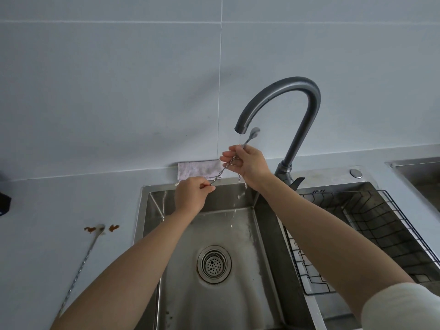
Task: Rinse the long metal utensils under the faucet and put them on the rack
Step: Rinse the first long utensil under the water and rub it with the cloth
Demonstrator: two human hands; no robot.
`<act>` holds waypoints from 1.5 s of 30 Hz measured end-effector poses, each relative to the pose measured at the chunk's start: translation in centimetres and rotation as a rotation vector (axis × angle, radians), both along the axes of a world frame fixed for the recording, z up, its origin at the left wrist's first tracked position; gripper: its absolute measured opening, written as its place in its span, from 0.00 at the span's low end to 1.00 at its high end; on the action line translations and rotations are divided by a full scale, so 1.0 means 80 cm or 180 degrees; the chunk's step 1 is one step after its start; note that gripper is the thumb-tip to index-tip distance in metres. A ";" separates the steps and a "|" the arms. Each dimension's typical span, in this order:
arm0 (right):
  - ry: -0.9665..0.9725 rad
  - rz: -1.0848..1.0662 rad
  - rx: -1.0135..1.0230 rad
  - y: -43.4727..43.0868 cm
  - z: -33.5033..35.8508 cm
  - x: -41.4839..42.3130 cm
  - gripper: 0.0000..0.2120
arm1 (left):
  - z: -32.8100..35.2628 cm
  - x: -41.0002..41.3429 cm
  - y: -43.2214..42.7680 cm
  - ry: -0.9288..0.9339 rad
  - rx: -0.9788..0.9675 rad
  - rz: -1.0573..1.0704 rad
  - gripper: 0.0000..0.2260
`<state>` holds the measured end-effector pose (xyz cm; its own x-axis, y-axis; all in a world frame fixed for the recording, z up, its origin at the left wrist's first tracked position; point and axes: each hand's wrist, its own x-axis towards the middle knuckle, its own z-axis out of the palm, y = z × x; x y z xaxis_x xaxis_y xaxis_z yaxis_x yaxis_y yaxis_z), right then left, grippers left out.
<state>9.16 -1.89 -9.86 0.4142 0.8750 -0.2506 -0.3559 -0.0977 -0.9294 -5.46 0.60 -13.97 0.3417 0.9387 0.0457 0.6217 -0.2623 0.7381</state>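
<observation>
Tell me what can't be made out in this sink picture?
- Held spoon: its shaft middle is hidden by the right hand, its lower end by the left hand.
- Second spoon on the counter: lower end hidden behind the left forearm.
- Rack: near part covered by the right arm.
- Dark object: cut by left edge.

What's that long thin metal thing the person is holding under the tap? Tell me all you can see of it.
It is a long, slim bar spoon of shiny silver metal with a twisted stem and a small bowl at the top. It slants up to the right over the sink, its bowl just beside the faucet spout, where water runs. The left hand pinches its lower end; the right hand grips it higher up. Its lower tip is hidden.
</observation>
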 end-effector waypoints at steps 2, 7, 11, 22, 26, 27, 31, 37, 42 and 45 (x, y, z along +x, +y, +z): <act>-0.0051 0.0090 0.0029 -0.002 -0.001 0.004 0.11 | 0.001 0.011 0.001 -0.0049 -0.0009 -0.0071 0.06; -0.0150 0.0171 0.0032 -0.002 -0.003 0.005 0.11 | 0.009 0.039 0.006 -0.0157 0.0099 -0.0246 0.07; -0.0281 0.0226 0.0039 -0.003 -0.003 0.012 0.10 | 0.009 0.042 0.011 -0.0148 0.0121 -0.0381 0.09; -0.0370 0.0130 -0.0056 0.007 0.002 -0.002 0.14 | -0.002 0.024 0.004 -0.0323 -0.0481 -0.0686 0.11; -0.0111 -0.0121 0.0053 0.010 0.005 -0.006 0.12 | -0.012 0.019 0.000 -0.0259 -0.0747 -0.0657 0.12; -0.0066 -0.0179 0.0083 0.010 0.007 -0.005 0.12 | -0.013 0.019 -0.001 -0.0255 -0.0780 -0.0659 0.13; -0.0076 -0.0159 0.0148 0.009 0.008 -0.004 0.12 | -0.007 0.027 0.002 -0.0313 -0.0709 -0.0665 0.12; -0.0127 -0.0100 0.0154 0.007 0.011 0.007 0.10 | 0.006 0.046 0.011 -0.0448 -0.0343 -0.0590 0.10; -0.0207 -0.0070 0.0126 0.002 0.011 0.015 0.10 | 0.026 0.066 0.014 -0.0676 -0.0269 -0.0537 0.10; -0.0247 -0.0078 0.0114 0.000 0.011 0.019 0.10 | 0.033 0.075 0.014 -0.0669 -0.0239 -0.0539 0.10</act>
